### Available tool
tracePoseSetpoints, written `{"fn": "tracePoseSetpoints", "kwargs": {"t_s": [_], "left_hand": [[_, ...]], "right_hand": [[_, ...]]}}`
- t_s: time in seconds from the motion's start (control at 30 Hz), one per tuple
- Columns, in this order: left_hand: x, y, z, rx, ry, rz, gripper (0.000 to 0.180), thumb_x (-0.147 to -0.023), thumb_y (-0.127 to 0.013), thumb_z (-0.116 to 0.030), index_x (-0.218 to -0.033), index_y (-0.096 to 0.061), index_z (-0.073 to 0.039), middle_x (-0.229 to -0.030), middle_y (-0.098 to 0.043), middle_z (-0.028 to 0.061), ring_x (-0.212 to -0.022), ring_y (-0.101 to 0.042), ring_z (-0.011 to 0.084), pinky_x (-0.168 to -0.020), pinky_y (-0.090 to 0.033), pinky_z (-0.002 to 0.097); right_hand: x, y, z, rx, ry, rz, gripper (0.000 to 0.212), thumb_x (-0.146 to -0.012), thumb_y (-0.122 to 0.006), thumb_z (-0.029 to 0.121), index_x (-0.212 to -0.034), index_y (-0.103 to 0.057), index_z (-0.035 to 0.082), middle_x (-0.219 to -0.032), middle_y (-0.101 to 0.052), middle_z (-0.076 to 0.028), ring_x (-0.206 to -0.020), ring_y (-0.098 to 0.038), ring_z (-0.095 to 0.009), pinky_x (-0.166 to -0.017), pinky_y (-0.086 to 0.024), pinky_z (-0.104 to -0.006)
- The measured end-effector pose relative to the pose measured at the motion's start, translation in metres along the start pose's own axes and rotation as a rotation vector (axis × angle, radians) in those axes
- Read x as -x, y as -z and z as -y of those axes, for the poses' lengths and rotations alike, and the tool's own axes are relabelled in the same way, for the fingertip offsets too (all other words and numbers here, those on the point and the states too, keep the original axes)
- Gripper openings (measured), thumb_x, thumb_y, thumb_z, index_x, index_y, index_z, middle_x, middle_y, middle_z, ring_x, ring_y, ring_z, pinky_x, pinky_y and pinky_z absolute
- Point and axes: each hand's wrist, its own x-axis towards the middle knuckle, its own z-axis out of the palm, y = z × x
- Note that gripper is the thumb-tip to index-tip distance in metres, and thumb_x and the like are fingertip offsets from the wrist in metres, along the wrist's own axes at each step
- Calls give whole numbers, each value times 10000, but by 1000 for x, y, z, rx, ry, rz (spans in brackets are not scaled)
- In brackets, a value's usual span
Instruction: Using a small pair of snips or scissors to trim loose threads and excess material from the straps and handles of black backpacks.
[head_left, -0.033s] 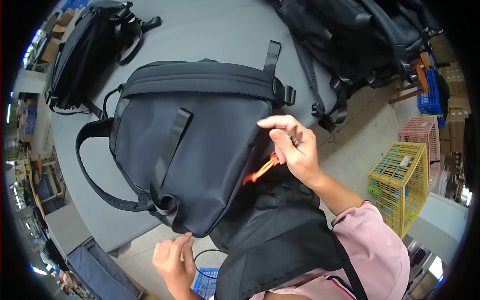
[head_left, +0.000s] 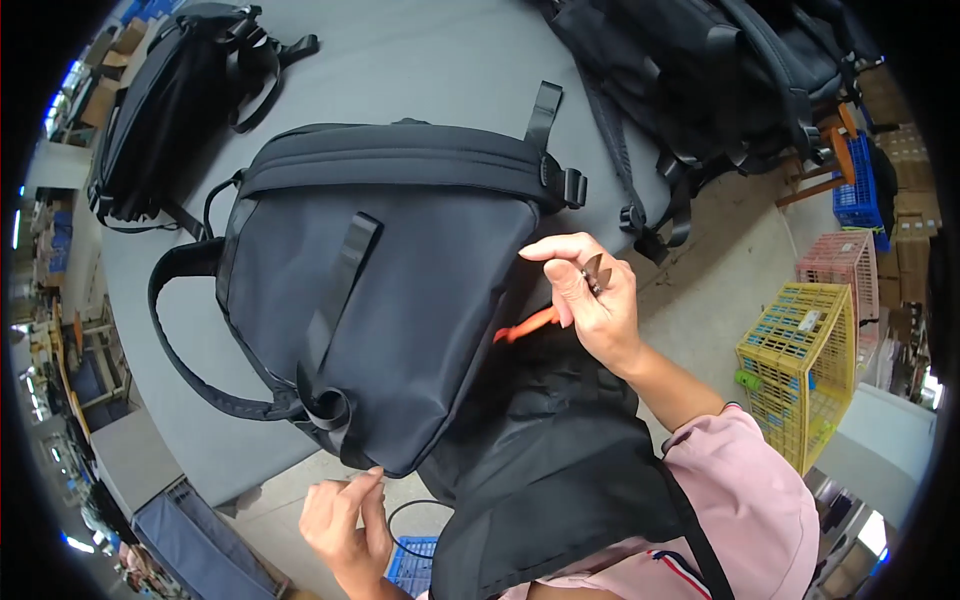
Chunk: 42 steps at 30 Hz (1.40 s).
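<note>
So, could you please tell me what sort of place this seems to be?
Probably a bag workshop or factory floor: several black backpacks lie around a large grey table, and a yellow plastic crate stands nearby.

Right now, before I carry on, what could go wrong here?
The small metal snips in the right hand point their tips upward beside the black backpack; a careless swing inward might nick its fabric.

The backpack's lower corner, by the left hand, juts past the table edge, so a tug could pull it off.
</note>
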Motion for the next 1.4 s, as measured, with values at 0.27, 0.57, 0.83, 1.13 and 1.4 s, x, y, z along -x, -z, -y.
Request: {"fn": "tracePoseSetpoints", "kwargs": {"t_s": [0.27, 0.57, 0.83, 1.13, 1.4], "left_hand": [[-188, -77, -45, -203, -501, 6, 363, -793, -665, -176, -1085, -591, 28, -1164, -553, 130, -1122, -479, 306, -904, -396, 394], [-280, -97, -39, 154, -379, 586, 348, -788, -695, -326, -950, -647, -21, -907, -633, 123, -953, -564, 258, -913, -357, 387], [-226, -130, -40, 232, -231, 305, 295, -788, -702, -268, -833, -578, -5, -696, -555, 91, -756, -505, 215, -698, -413, 335], [-172, -148, -36, 1107, 270, 181, 186, -878, -644, -161, -775, -576, -22, -709, -529, -68, -670, -425, 17, -596, -360, 178], [-169, -154, -27, 971, 105, 146, 202, -867, -650, -154, -767, -562, -2, -643, -513, -42, -616, -415, 45, -566, -358, 207]], "right_hand": [[-17, 11, -26, 108, 38, -141, 259, -879, -653, 224, -999, -567, 11, -708, -548, -6, -579, -462, -68, -545, -406, -216], [-31, 8, -24, 118, -109, -93, 525, -732, -783, 376, -968, -477, 20, -809, -541, -43, -594, -454, -93, -566, -427, -242], [-5, -2, -35, -182, -337, -22, 281, -733, -716, 58, -916, -503, 49, -660, -431, 47, -555, -366, -23, -526, -324, -196], [7, 25, -21, -197, -393, 105, 396, -803, -709, 74, -1141, -513, 5, -727, -567, 3, -580, -423, -22, -549, -398, -190], [-2, 50, -3, 499, 86, 265, 362, -747, -691, 18, -1083, -556, 24, -908, -598, -105, -643, -552, -156, -593, -467, -262]]}}
